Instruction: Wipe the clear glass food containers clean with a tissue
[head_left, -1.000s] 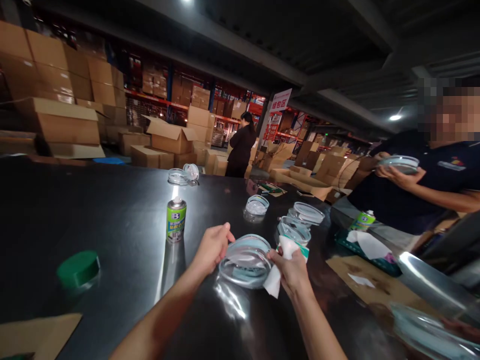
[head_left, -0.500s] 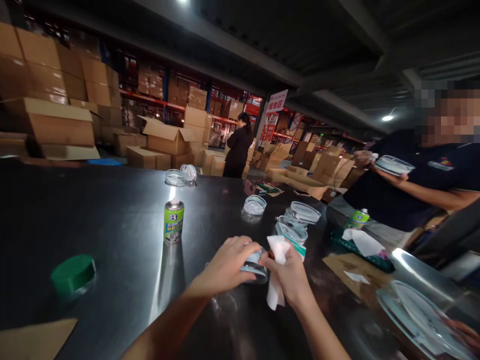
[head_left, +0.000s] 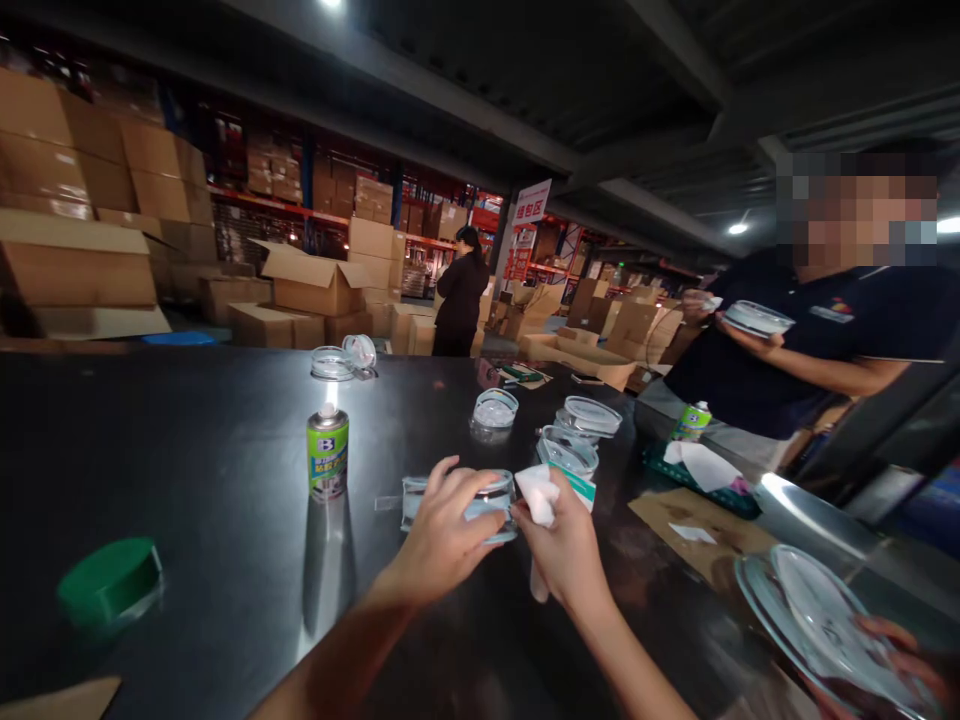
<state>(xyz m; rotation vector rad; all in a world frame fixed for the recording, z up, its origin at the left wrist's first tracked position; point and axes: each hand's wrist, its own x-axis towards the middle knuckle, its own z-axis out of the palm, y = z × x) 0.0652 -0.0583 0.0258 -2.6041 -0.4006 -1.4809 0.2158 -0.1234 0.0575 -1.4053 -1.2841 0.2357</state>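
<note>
A clear lidded glass container (head_left: pixel 491 500) lies on the dark table in front of me. My left hand (head_left: pixel 454 520) is closed over it, the fingers across its top and the thumb along its near side. My right hand (head_left: pixel 562 535) pinches a crumpled white tissue (head_left: pixel 537 492) against the container's right end. A green and white packet-like piece (head_left: pixel 576 487) shows just behind my right hand; whether the hand holds it I cannot tell. Left of the container, a green spray can (head_left: pixel 328 458) stands upright.
More clear containers (head_left: pixel 568 450) stand beyond my hands. A green round lid (head_left: pixel 111 580) lies at the left. At the right are cardboard (head_left: pixel 705 530), a tissue tray (head_left: pixel 701 480) and another hand (head_left: pixel 900 650) at glass lids (head_left: pixel 817 620). A co-worker (head_left: pixel 810 330) holds a container.
My left hand has shifted slightly left on the container, and more of the container shows. The tissue sits more bunched in my right hand. The view has turned a little to the right.
</note>
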